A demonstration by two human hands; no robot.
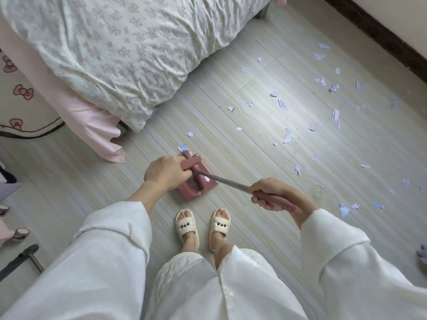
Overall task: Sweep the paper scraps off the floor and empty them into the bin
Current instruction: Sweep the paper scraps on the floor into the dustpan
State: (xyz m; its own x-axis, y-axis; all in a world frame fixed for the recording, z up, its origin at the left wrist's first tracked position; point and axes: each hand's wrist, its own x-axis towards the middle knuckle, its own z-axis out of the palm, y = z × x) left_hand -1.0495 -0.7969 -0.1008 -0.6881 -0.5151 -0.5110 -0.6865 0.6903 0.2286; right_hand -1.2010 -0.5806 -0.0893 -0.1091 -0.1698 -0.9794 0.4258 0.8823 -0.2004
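Note:
My left hand [165, 173] is closed around the pink handle of a pink dustpan [196, 188] standing on the floor in front of my feet. My right hand [275, 195] grips the pink end of a broom handle [227, 182], whose grey shaft runs left and down into the dustpan. The broom head is mostly hidden behind my left hand and the pan. Several pale lilac paper scraps [287, 138] lie scattered over the floor to the right and ahead; one scrap [182, 147] lies just beyond the pan. No bin is in view.
A bed with a floral quilt [120, 54] and pink sheet fills the upper left, its corner hanging near the dustpan. A dark skirting board [379, 35] runs along the wall at upper right. Small objects and a dark bar [20, 259] lie at the left edge.

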